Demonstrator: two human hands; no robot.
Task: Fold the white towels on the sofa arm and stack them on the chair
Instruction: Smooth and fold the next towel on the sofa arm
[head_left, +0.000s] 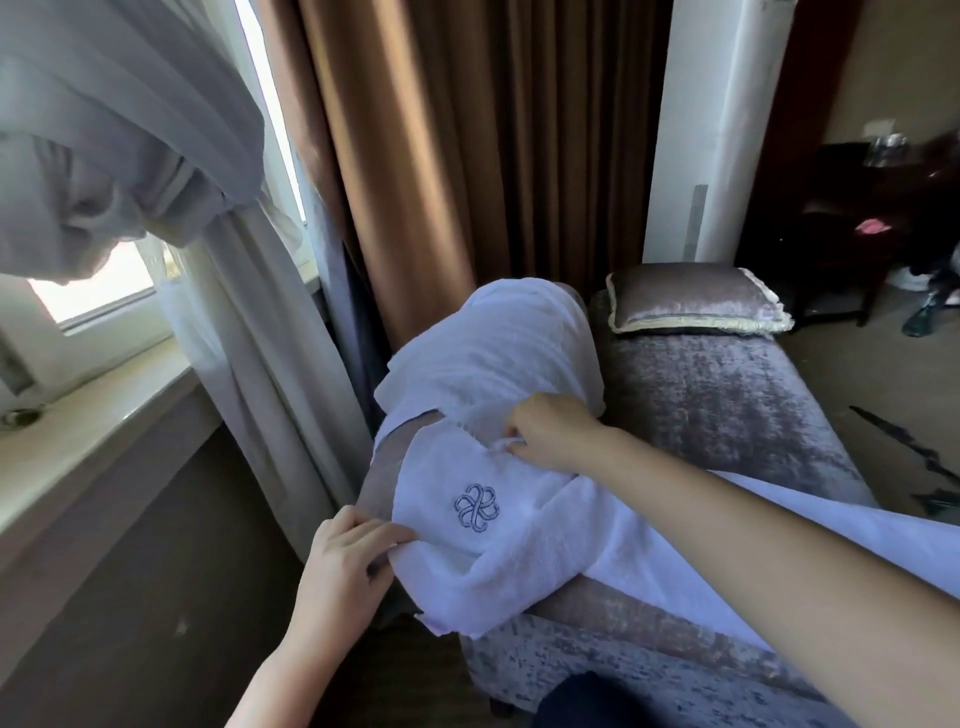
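White towel (498, 525) draped across sofa arm (639, 618), long axis laid left to right, blue emblem uppermost, near edge pinched by left hand (348, 561), far fold gripped by right hand (550, 436)

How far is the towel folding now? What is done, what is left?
Nothing looks done: no folded stack shows. In hand: the left hand and right hand pinch the edges of the monogrammed towel on the sofa arm. Remaining: fold it, then the second white towel behind it, and stack both.

Window (98, 291) daylight, dim right, edges warped
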